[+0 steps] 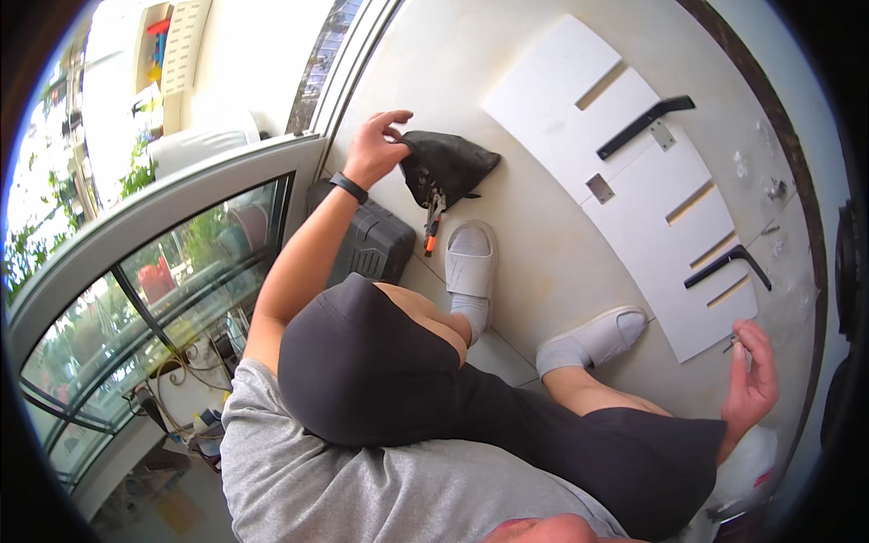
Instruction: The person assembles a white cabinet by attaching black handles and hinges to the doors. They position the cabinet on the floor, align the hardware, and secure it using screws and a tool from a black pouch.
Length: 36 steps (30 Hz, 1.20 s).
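Observation:
My left hand point(380, 146) pinches the edge of a black fabric pouch point(451, 163), which lies on the floor with its mouth towards me. Metal tools show inside it, and a tool with an orange and black handle point(432, 234) sticks out. Between the thumb and fingers of my right hand point(750, 366) is a small thin metal piece point(732, 344), too small to name surely. Just beyond that hand lies a long white slotted board point(652, 203). Two black angled brackets point(641, 129) point(726, 266) and two metal plates point(600, 189) point(662, 136) rest on it.
A black plastic case point(373, 241) stands beside my left leg, near a glazed door point(204, 237). Screws or other small hardware point(775, 190) and clear plastic bags point(781, 248) lie beyond the board. My feet in light slides point(470, 261) are between pouch and board.

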### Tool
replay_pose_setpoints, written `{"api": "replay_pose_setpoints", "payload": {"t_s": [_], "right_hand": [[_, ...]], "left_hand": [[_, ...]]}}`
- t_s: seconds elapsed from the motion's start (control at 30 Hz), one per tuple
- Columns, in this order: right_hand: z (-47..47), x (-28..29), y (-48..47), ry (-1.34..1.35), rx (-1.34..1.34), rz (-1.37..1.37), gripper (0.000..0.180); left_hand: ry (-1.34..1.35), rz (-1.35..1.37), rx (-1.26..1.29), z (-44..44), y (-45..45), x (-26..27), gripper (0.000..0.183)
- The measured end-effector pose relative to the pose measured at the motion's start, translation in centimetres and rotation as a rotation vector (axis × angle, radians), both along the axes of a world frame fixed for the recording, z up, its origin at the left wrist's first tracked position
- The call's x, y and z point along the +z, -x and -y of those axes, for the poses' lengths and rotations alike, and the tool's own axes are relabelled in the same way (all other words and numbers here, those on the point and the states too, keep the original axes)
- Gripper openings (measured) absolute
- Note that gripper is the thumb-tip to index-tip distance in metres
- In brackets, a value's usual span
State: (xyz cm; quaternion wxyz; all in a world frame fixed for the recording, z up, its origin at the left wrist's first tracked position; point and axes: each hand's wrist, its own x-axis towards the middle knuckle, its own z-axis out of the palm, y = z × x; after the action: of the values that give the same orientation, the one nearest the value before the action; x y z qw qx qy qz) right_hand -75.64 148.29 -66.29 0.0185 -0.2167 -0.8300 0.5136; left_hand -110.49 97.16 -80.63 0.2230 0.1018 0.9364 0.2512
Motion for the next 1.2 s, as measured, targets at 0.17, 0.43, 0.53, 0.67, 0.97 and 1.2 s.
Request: {"api": "replay_pose_setpoints", "payload": {"t_s": [0.17,0.43,0.53,0.67,0.97,1.2], "right_hand": [[4.8,2.8,10.4,-0.02,0.822,-0.004,0.034],[28.2,-9.3,20.2,-0.173,1.415,-0.411,0.026],[32.8,-15.9,23.3,-0.499,1.213,-0.351,0.022],[28.5,-17.4,25.6,-0.575,1.138,-0.339,0.008],[25.1,-19.7,28.1,-0.333,0.959,-0.214,0.008],[25.7,-19.8,29.4,-0.186,0.861,-0.116,0.011]], "left_hand": [[0.363,-0.14,-0.005,4.8,-5.3,-0.5,0.073],[0.079,0.0,0.06,4.0,-3.0,-2.7,0.026],[-0.014,-0.059,0.019,3.0,-1.6,-1.8,0.034],[0.046,-0.148,0.063,3.6,-1.3,-2.1,0.037],[-0.267,-0.373,-0.288,-1.0,-5.9,-1.4,0.019],[0.063,-0.306,-0.356,-3.2,-4.7,-4.0,0.081]]}}
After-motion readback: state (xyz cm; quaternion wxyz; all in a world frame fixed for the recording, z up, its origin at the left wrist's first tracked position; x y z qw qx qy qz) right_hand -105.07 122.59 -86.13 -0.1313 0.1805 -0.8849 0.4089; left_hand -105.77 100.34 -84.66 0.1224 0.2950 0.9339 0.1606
